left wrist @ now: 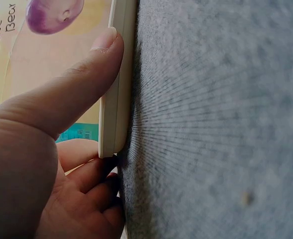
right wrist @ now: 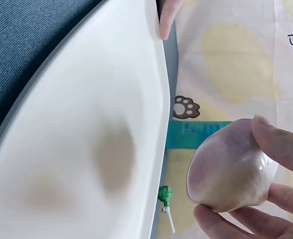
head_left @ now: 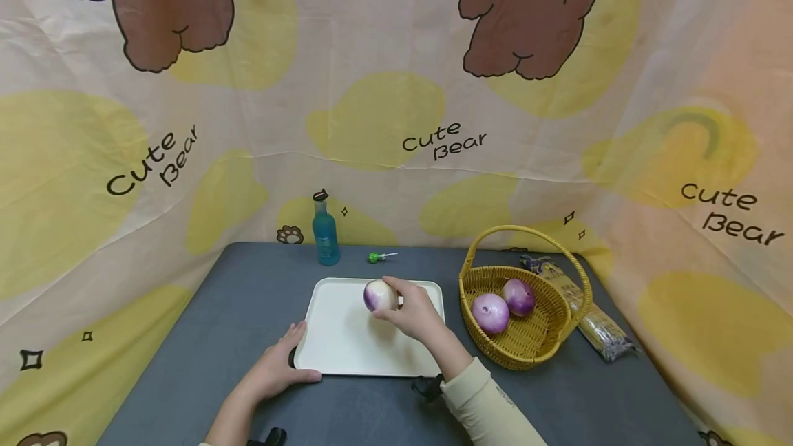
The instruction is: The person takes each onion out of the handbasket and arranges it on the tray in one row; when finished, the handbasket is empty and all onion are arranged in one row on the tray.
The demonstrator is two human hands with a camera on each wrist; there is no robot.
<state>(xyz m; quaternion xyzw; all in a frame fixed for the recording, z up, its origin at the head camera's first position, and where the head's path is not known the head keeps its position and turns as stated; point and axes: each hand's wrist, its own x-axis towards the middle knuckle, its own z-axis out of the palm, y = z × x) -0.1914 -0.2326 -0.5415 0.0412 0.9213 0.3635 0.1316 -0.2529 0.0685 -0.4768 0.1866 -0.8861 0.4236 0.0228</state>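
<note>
Above the white tray (head_left: 347, 356), my right hand (head_left: 414, 310) pinches a purple-and-white onion (head_left: 379, 296) between thumb and fingers. The right wrist view shows this onion (right wrist: 231, 169) held clear of the tray surface, with shadows beneath on the tray (right wrist: 76, 124). My left hand (head_left: 275, 363) holds the tray's near left corner, thumb along the front edge and fingers along the left side. In the left wrist view the thumb (left wrist: 81, 82) presses the tray rim (left wrist: 117, 104), which lies on the table. The left fingertips are partly hidden behind the corner.
Right of the tray stands a yellow wicker basket (head_left: 526, 360) with a tall handle, holding two purple onions (head_left: 491, 314). A clear-and-yellow packet (head_left: 588, 315) lies behind it. A blue bottle (head_left: 325, 232) and a green lollipop (head_left: 374, 257) are beyond the tray, near a printed cloth backdrop.
</note>
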